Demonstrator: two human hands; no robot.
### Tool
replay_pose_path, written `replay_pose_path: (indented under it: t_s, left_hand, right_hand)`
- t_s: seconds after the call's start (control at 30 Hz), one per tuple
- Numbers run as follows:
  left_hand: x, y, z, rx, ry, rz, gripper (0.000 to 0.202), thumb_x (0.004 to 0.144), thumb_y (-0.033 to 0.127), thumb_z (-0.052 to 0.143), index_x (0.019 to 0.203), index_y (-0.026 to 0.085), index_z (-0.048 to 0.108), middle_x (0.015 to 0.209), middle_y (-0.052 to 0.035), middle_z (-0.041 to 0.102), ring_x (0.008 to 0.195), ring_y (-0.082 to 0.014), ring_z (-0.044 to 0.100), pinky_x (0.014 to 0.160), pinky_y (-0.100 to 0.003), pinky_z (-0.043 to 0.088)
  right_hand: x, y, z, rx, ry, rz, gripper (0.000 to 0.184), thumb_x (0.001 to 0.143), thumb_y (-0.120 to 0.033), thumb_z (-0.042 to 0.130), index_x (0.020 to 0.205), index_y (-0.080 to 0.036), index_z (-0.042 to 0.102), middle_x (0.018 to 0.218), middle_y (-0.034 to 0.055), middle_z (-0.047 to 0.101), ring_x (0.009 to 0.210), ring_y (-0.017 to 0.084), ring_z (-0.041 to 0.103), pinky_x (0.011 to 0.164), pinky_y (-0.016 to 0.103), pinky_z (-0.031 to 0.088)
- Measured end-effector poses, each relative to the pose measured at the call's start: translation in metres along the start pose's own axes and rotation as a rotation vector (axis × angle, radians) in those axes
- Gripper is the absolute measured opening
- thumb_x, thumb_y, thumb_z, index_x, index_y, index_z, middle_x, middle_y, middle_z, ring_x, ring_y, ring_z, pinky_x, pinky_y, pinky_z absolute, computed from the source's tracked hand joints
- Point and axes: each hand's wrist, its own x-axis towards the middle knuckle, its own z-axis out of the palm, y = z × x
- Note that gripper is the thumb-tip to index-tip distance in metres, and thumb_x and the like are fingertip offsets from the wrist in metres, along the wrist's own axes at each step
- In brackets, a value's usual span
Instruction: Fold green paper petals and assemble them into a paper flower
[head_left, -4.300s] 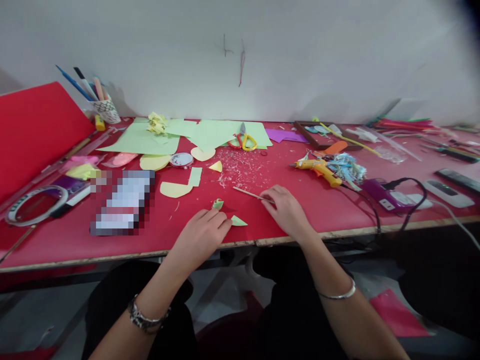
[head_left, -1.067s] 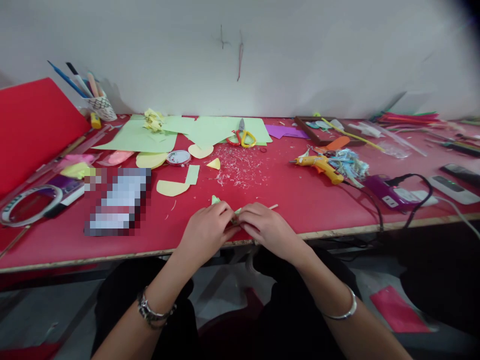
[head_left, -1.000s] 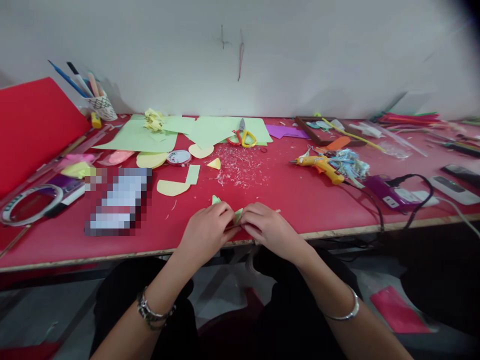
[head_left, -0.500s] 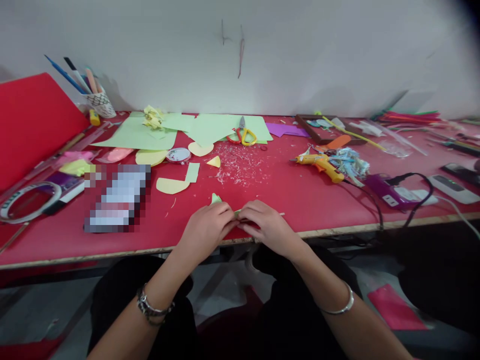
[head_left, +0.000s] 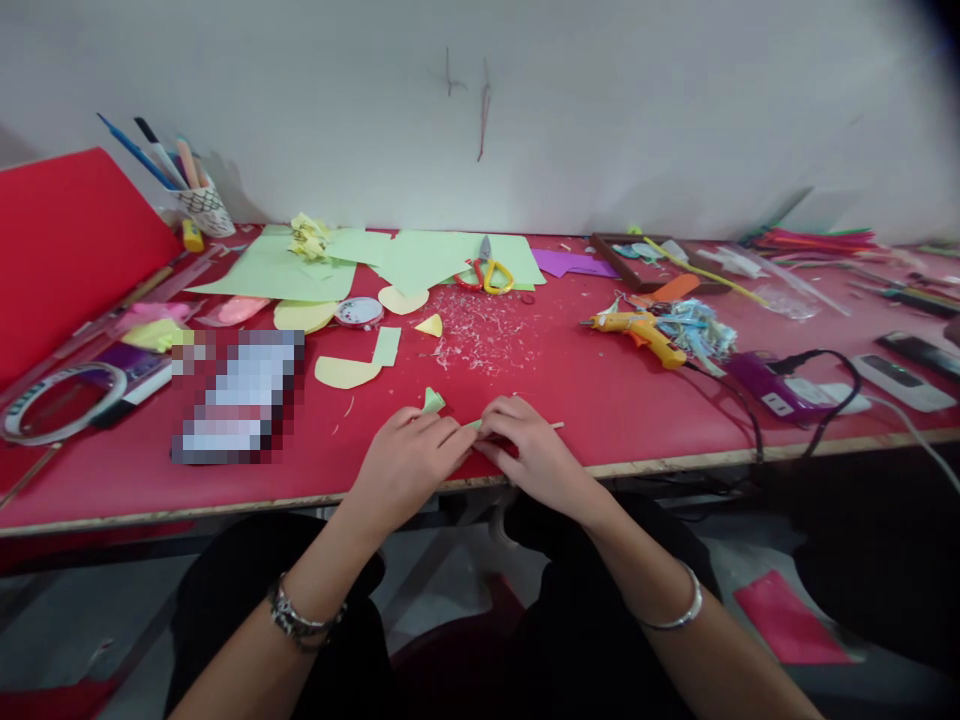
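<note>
Two grips on my feed: left grip (head_left: 409, 450) and right grip (head_left: 534, 452), nearly meeting above the counter's (head_left: 600, 395) near edge.
Left: narrow, pinching green paper (head_left: 475, 424) at the fingertips.
Right: narrow, closed on a thin stick (head_left: 558, 426), one end poking out rightward.
Folded green piece (head_left: 433, 401): just beyond the left fingers.
Glue gun (head_left: 641, 333): I see it well apart, to the right.
Scissors (head_left: 486, 257): behind scattered shavings (head_left: 487, 328).

No lettering can be read: the white ring (head_left: 21, 402) is marked too blurrily to be deciphered, the phone (head_left: 241, 388) is masked by pixels, and on the white device (head_left: 904, 384) nothing can be distinguished.
</note>
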Motion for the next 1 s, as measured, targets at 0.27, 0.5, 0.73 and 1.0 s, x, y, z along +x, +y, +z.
replay_pose_path:
  t_s: [0.27,0.5,0.73,1.0]
  left_hand:
    - [0.003,0.005,0.000,-0.147,-0.078,-0.175,0.015,0.086,0.023,0.049,0.078,0.016,0.059,0.075,-0.0021,0.061,0.073,-0.0160,0.056,0.065,-0.029,0.037]
    - [0.006,0.003,0.002,-0.462,-0.126,-0.418,0.008,0.080,0.023,0.058,0.076,0.017,0.061,0.073,-0.0002,0.062,0.064,-0.0130,0.054,0.060,-0.026,0.039]
    - [0.002,0.010,0.001,-0.238,-0.103,-0.385,0.014,0.081,0.030,0.057,0.081,0.016,0.060,0.079,-0.0034,0.063,0.071,-0.0176,0.057,0.062,-0.029,0.040]
    - [0.004,0.018,0.002,-0.128,-0.070,-0.428,0.013,0.084,0.028,0.053,0.082,0.018,0.060,0.079,-0.0029,0.065,0.071,-0.0183,0.059,0.063,-0.030,0.037]
  right_hand:
    - [0.000,0.001,0.002,0.038,0.014,-0.028,0.007,0.082,-0.012,0.051,0.083,-0.017,0.056,0.082,0.0037,0.057,0.080,0.015,0.049,0.074,0.028,0.039]
    - [-0.001,0.002,0.002,-0.024,-0.009,-0.072,0.011,0.086,-0.016,0.048,0.084,-0.016,0.059,0.083,0.0045,0.057,0.080,0.014,0.049,0.075,0.027,0.040]
    - [0.007,-0.007,-0.001,-0.118,-0.086,0.038,0.015,0.086,-0.014,0.045,0.087,-0.015,0.060,0.089,0.0072,0.053,0.085,0.017,0.045,0.078,0.032,0.039]
    - [0.011,0.002,-0.001,-0.051,-0.079,0.021,0.012,0.084,-0.013,0.049,0.088,-0.013,0.060,0.090,0.0071,0.054,0.086,0.016,0.045,0.080,0.030,0.038]
